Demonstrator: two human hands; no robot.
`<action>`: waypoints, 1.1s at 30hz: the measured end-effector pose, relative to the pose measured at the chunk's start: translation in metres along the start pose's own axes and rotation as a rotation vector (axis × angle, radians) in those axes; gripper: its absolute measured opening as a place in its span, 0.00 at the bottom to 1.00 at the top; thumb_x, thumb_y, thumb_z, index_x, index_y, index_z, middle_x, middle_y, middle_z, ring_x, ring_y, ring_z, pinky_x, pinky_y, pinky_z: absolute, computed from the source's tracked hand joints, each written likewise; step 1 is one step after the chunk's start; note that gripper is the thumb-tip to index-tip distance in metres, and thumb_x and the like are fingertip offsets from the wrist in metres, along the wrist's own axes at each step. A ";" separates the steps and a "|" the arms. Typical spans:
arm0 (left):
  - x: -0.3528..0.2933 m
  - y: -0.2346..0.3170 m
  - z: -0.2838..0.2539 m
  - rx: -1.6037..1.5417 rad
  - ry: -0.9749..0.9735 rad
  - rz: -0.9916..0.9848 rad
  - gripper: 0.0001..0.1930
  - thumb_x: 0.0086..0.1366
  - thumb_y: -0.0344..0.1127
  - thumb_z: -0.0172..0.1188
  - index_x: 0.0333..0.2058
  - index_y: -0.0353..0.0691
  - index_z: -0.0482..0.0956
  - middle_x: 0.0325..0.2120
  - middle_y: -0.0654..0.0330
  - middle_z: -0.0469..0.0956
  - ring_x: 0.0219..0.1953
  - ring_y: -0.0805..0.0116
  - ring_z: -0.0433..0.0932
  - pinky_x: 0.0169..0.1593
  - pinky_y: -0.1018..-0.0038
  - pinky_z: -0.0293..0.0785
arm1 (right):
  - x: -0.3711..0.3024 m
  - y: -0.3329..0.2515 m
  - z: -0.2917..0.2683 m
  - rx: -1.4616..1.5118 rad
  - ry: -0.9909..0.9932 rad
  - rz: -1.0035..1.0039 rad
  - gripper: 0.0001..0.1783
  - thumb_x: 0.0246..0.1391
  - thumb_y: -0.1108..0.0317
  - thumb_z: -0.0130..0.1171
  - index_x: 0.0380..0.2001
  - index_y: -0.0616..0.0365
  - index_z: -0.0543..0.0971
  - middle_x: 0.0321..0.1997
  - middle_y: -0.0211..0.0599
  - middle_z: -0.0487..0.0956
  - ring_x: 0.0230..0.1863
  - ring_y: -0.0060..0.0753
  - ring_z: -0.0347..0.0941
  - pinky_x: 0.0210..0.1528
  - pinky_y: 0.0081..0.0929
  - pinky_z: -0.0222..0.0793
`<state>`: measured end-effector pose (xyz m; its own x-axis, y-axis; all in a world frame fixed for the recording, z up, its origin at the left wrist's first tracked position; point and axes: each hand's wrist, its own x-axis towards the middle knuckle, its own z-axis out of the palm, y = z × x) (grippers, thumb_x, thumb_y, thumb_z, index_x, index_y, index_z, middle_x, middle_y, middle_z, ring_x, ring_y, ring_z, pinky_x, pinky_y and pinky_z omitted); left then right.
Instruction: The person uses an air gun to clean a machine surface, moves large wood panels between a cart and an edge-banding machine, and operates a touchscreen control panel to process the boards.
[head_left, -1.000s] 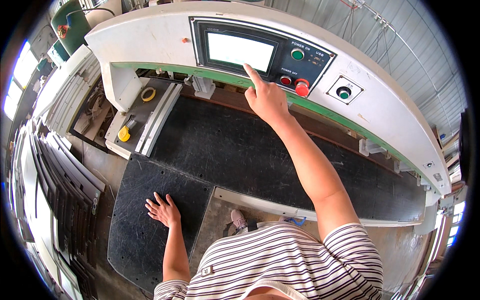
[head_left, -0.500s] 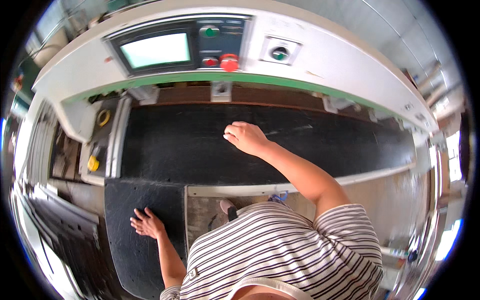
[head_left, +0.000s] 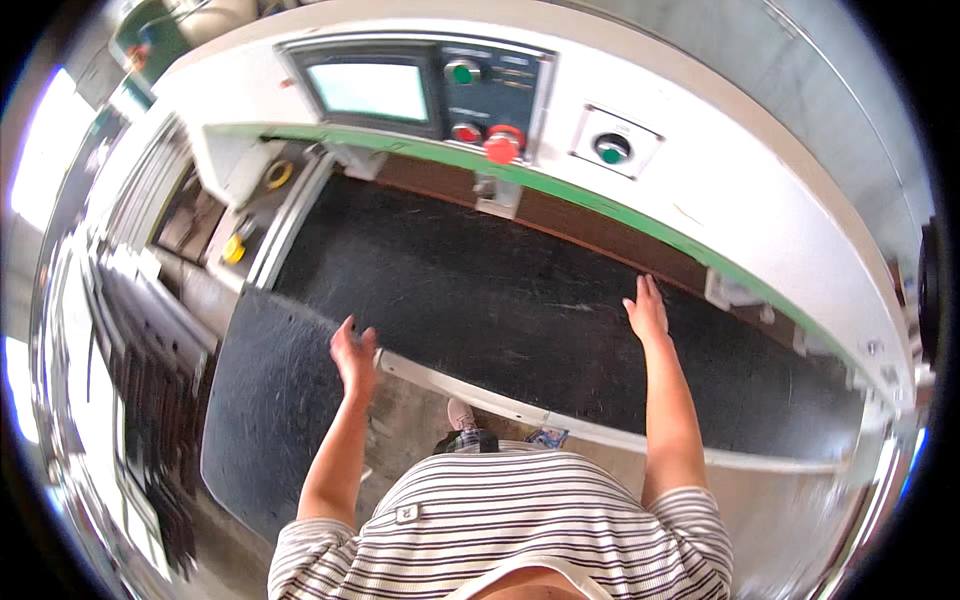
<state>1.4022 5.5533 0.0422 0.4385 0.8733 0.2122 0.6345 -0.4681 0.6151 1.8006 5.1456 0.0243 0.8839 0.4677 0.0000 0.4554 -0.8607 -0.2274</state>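
My left hand (head_left: 355, 355) hovers around the corner where the black side table (head_left: 270, 395) meets the long black worktable (head_left: 470, 270). Its thumb and fingers are apart and it holds nothing; whether it touches the surface I cannot tell. Farther right, my right hand (head_left: 648, 310) is over the worktable, close to its back edge. The fingers there point away from me, thumb held out, with nothing in them. Behind the table stands a white machine housing (head_left: 740, 170) with a green lower edge (head_left: 580, 190).
The housing carries a lit screen (head_left: 368, 92), a red mushroom button (head_left: 503, 145) and a green-centred rotary switch (head_left: 612, 149). A yellow tape measure (head_left: 233, 249) and yellow tape roll (head_left: 279, 175) lie left of the metal rail (head_left: 292, 225). Stacked dark panels (head_left: 150, 390) stand at left.
My left hand has left the side table's middle for its far right corner. My right hand has swung right and gone from curled to stretched out. The view has turned.
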 end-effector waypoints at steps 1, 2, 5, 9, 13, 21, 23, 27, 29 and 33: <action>0.004 0.025 0.003 -0.120 0.015 0.060 0.22 0.62 0.37 0.64 0.55 0.40 0.74 0.52 0.49 0.74 0.57 0.50 0.70 0.60 0.57 0.65 | 0.007 -0.003 -0.001 -0.031 -0.038 -0.025 0.38 0.56 0.64 0.62 0.66 0.64 0.59 0.73 0.54 0.56 0.73 0.51 0.53 0.71 0.41 0.55; 0.013 0.050 0.004 -0.183 0.047 0.156 0.20 0.63 0.35 0.63 0.54 0.40 0.74 0.52 0.50 0.74 0.56 0.51 0.70 0.60 0.58 0.65 | 0.013 -0.002 -0.004 -0.067 -0.070 -0.042 0.40 0.56 0.64 0.62 0.67 0.64 0.57 0.74 0.53 0.54 0.74 0.51 0.51 0.72 0.40 0.53; 0.045 0.128 -0.008 -0.284 0.166 0.432 0.17 0.65 0.31 0.60 0.53 0.41 0.75 0.52 0.53 0.73 0.56 0.52 0.71 0.60 0.61 0.64 | 0.026 0.001 -0.003 -0.169 -0.161 -0.007 0.42 0.59 0.62 0.59 0.70 0.63 0.52 0.75 0.49 0.52 0.75 0.49 0.49 0.73 0.44 0.50; 0.093 0.195 -0.031 -0.283 0.365 0.546 0.18 0.64 0.31 0.61 0.53 0.45 0.74 0.50 0.54 0.72 0.55 0.53 0.69 0.58 0.60 0.64 | 0.046 -0.032 -0.027 -0.268 -0.305 0.215 0.43 0.60 0.56 0.57 0.71 0.61 0.51 0.76 0.46 0.52 0.75 0.46 0.47 0.74 0.45 0.48; 0.122 0.220 -0.039 -0.302 0.378 0.481 0.20 0.63 0.31 0.60 0.54 0.50 0.74 0.47 0.52 0.67 0.51 0.53 0.65 0.56 0.59 0.64 | 0.060 -0.034 -0.036 -0.457 -0.398 0.161 0.46 0.57 0.52 0.60 0.71 0.60 0.53 0.76 0.45 0.52 0.75 0.45 0.48 0.74 0.45 0.49; 0.143 0.229 -0.030 -0.316 0.336 0.431 0.23 0.61 0.31 0.61 0.56 0.52 0.73 0.48 0.52 0.64 0.52 0.53 0.62 0.57 0.59 0.62 | 0.065 -0.019 -0.024 -0.442 -0.402 0.139 0.49 0.53 0.49 0.63 0.70 0.63 0.54 0.75 0.48 0.53 0.75 0.45 0.48 0.73 0.46 0.50; 0.152 0.227 -0.028 -0.306 0.363 0.412 0.24 0.61 0.31 0.61 0.57 0.51 0.72 0.49 0.51 0.64 0.53 0.53 0.62 0.58 0.58 0.61 | 0.068 -0.017 -0.024 -0.427 -0.426 0.153 0.50 0.53 0.49 0.63 0.70 0.63 0.53 0.75 0.49 0.52 0.75 0.46 0.48 0.73 0.45 0.50; 0.165 0.220 -0.029 -0.308 0.399 0.379 0.26 0.60 0.32 0.62 0.58 0.49 0.70 0.49 0.50 0.63 0.53 0.52 0.61 0.59 0.57 0.60 | 0.070 -0.029 -0.030 -0.400 -0.464 0.154 0.50 0.53 0.50 0.63 0.71 0.62 0.51 0.76 0.48 0.50 0.75 0.45 0.49 0.74 0.45 0.49; 0.170 0.221 -0.029 -0.310 0.391 0.371 0.26 0.60 0.32 0.62 0.58 0.48 0.70 0.50 0.50 0.63 0.54 0.52 0.61 0.59 0.57 0.59 | 0.070 -0.027 -0.031 -0.408 -0.472 0.165 0.51 0.53 0.50 0.63 0.71 0.63 0.52 0.76 0.49 0.50 0.75 0.46 0.50 0.73 0.45 0.51; 0.175 0.220 -0.027 -0.288 0.382 0.342 0.26 0.60 0.33 0.62 0.58 0.47 0.70 0.51 0.50 0.62 0.54 0.52 0.61 0.58 0.57 0.59 | 0.071 -0.022 -0.027 -0.402 -0.455 0.148 0.52 0.51 0.50 0.65 0.70 0.64 0.52 0.76 0.51 0.51 0.74 0.46 0.51 0.72 0.44 0.53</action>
<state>1.6017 5.6068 0.2356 0.2933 0.6907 0.6610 0.2751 -0.7231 0.6336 1.8564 5.1919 0.0558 0.8472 0.3005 -0.4382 0.4145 -0.8898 0.1911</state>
